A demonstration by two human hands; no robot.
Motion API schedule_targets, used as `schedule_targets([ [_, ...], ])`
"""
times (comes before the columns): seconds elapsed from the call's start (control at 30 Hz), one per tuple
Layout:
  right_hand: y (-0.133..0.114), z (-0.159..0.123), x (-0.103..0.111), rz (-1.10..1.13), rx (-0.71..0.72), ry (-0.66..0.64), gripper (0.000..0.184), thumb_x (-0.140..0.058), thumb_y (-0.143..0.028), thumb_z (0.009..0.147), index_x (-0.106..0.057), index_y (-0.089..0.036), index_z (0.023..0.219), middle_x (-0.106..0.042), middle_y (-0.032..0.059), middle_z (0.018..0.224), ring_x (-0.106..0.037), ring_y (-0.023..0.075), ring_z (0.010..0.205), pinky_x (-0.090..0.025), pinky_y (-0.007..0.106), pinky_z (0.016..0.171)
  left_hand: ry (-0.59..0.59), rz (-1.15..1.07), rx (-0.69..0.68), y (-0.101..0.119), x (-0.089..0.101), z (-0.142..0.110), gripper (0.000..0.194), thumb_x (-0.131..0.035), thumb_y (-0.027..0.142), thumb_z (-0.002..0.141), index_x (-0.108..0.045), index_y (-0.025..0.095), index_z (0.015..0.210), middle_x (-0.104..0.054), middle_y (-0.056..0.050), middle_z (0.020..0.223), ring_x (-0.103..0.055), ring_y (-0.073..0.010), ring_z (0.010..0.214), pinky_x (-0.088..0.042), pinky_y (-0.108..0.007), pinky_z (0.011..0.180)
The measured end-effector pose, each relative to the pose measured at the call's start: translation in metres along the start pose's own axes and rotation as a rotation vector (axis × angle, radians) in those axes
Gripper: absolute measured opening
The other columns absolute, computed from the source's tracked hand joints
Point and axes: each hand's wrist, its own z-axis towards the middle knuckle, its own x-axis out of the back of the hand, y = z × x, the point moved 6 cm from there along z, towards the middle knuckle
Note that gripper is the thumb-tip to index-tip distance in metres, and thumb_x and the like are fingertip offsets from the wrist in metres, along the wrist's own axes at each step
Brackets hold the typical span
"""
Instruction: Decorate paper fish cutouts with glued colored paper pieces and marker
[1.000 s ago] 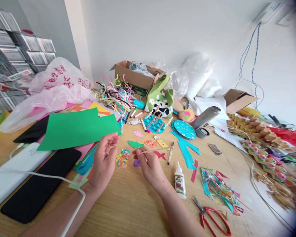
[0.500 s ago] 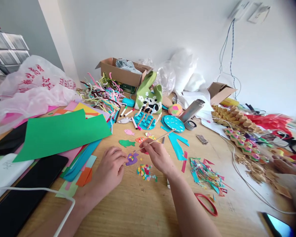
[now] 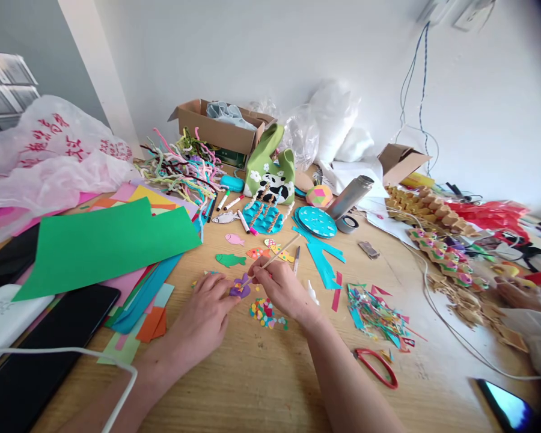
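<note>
My right hand pinches a thin wooden stick, which slants down to the left. The stick's lower end meets a small purple paper fish with yellow and orange bits on it. On the fish's left edge, the fingertips of my left hand hold it against the table. A pile of coloured paper dots lies just below the fish. Above it are a green paper fish, a pink paper fish and an orange spotted fish. More dots are partly hidden behind my left hand.
Green paper sheets and a black phone-like slab lie left, a white cable crossing over. Red-handled scissors and paper scraps lie right. A steel flask stands tilted behind blue discs. Another person's hand shows far right.
My right hand has shifted slightly left and its stick has swung lower, its tip now over the middle of the purple fish. A white bottle tip and a pen show more beside my right hand.
</note>
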Motion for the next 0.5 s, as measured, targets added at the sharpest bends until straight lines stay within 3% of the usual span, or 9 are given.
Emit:
schedule_targets([
  [0.5,-0.0011,-0.0008,-0.0030,-0.031,0.002,0.004,0.027,-0.045,-0.015,0.094,-0.066,-0.018,0.078,-0.067,0.0013,0.073,-0.063,0.0142,0.069,-0.044,0.024,0.064,0.014,-0.067,0.002,0.0010,-0.0008,-0.0017,0.054,-0.050,-0.003,0.075,-0.069,0.025,0.117,-0.066,-0.007,0.124,-0.048,-0.0278,0.125,-0.037,-0.053,0.112],
])
